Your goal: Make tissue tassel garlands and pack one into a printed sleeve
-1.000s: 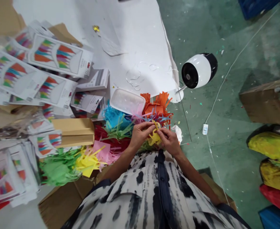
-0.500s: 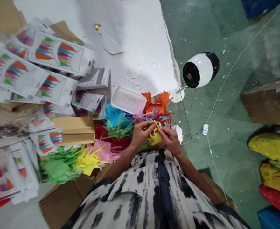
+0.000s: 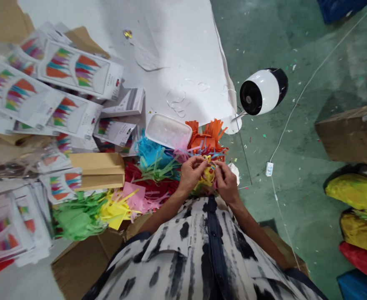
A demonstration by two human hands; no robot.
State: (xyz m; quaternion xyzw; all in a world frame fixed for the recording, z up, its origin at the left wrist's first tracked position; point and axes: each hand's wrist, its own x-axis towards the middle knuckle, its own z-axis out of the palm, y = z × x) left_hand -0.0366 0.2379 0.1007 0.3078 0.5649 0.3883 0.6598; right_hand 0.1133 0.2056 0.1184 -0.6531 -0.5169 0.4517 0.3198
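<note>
Where the fingertips meet: yellow fringed paper point(image 3: 207, 177), one piece, pinched from both sides
Left hand point(image 3: 191, 171): fingers point(image 3: 202, 163) curled closed on the paper's left edge
Right hand point(image 3: 225, 181): fingers point(image 3: 218, 166) closed on its right edge, thumb side not clear
Paper vs fingers: directly between the two hands, touching both, so neither hand is nearer
Paper location: held just off the chest, above the near edge of the coloured heaps
Long axis: paper is bunched; looks to run away from the body, can't be sure
Just beyond the hands: orange fringe heap point(image 3: 207, 135), with thin purple/blue strands lying across it
Left of the hands: blue heap point(image 3: 150, 152), red heap point(image 3: 139, 175), pink heap point(image 3: 136, 198), yellow heap point(image 3: 114, 210), green heap point(image 3: 77, 218)
Heap count: six colours, one heap each
White tray point(image 3: 167, 131): one, between the blue and orange heaps, touching both
Kraft box point(image 3: 97, 170): one, left of the red heap
Printed packs point(image 3: 77, 71): many, overlapping, too stacked to count
Fan point(image 3: 261, 92): one, on the floor, right of the white sheet point(image 3: 177, 54)
</note>
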